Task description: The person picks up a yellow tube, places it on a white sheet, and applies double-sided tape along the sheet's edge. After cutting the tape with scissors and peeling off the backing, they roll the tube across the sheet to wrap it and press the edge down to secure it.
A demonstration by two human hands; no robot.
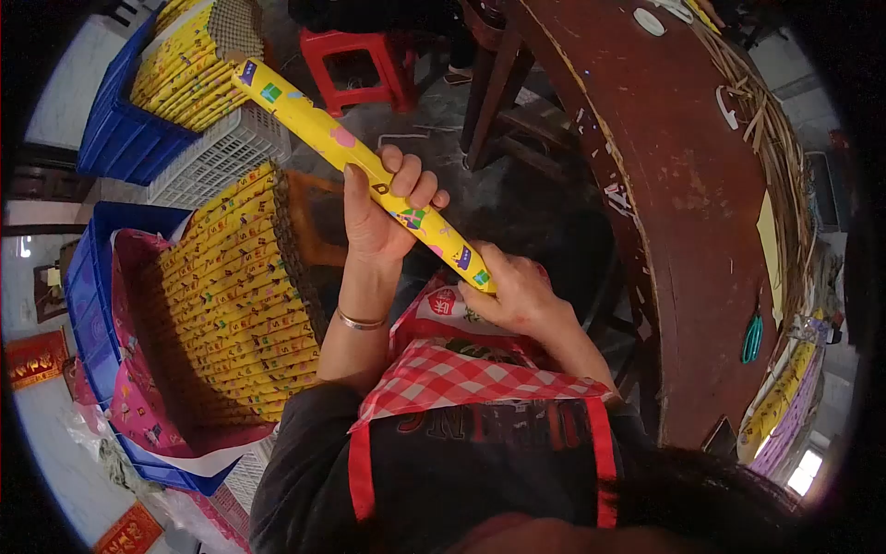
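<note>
I hold a long yellow printed paper tube (318, 125) slanted from upper left to lower right. My left hand (383, 208) wraps around its middle. My right hand (512, 291) grips its lower end. I wear a bangle on the left wrist and a red checked apron (461, 379). To the left, a blue crate (88, 305) lined with pink paper holds several stacked yellow tubes (231, 314) of the same print.
A second blue crate (125, 129) and a white basket (217, 157) at upper left hold more yellow tubes. A red plastic stool (355, 60) stands behind. A worn brown wooden table (688, 185) curves along the right, with strips and green scissors (752, 337) near its edge.
</note>
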